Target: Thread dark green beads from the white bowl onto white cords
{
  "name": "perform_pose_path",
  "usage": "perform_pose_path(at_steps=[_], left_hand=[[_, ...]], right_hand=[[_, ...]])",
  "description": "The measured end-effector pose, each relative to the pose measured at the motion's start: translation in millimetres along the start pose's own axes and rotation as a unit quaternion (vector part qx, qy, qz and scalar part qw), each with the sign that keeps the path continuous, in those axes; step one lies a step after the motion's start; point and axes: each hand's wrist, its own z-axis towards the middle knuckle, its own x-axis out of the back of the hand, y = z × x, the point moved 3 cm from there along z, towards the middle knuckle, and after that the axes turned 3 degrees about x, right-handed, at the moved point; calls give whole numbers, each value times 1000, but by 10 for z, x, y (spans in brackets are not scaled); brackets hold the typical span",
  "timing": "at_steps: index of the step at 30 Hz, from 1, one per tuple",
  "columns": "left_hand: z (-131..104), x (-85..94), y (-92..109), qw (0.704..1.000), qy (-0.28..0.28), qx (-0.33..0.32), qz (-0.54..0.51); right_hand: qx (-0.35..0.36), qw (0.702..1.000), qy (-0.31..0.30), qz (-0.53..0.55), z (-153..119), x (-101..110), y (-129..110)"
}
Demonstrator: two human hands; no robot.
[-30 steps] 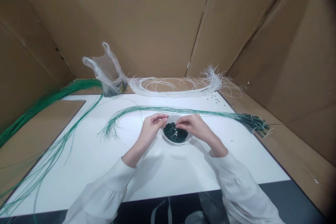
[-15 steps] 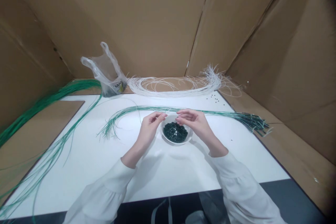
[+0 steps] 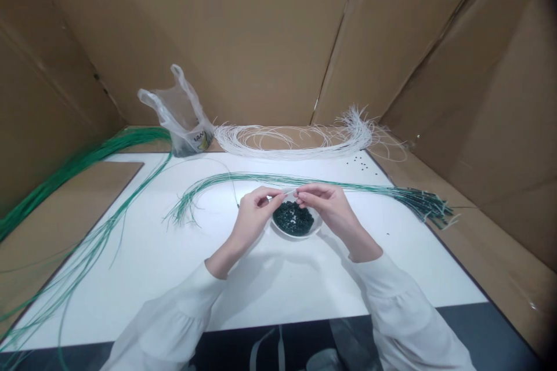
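Observation:
My left hand (image 3: 259, 206) is closed in a pinch at the left rim of a white bowl (image 3: 300, 236). A thin cord (image 3: 232, 181) curves over from the left to this hand, and a short pale end of it shows between my two hands. My right hand (image 3: 324, 200) pinches at the bowl's right side, its fingertips close to that end; whatever lies between them is too small to make out. Small dark green beads (image 3: 291, 219) fill the bowl below my fingers, with a few whitish bits among them.
Behind the bowl lies a bundle of green cords (image 3: 418, 200) with dark beaded right ends. Further back are a coil of white cords (image 3: 278, 153) and a plastic bag (image 3: 191, 136). Long green strands (image 3: 108, 145) run down the left. Loose beads (image 3: 361, 165) dot the table.
My hands have come closer together above the bowl, the left moving right toward the right fingertips. The whole view has shifted slightly.

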Motion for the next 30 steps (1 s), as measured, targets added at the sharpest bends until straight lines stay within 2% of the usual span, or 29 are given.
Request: perform_pose_path(at_steps=[6, 14, 23, 30], left_hand=[[-35, -10, 44, 1000, 4, -17, 23], [-36, -25, 74, 999, -8, -17, 27], [-39, -19, 68, 1000, -12, -14, 12], [-36, -19, 77, 999, -14, -19, 21]], right_hand=[[6, 1000, 22, -11, -4, 4, -30], [21, 1000, 8, -11, -7, -9, -37], [49, 996, 39, -57, -18, -16, -100], [40, 997, 43, -56, -33, -37, -141]])
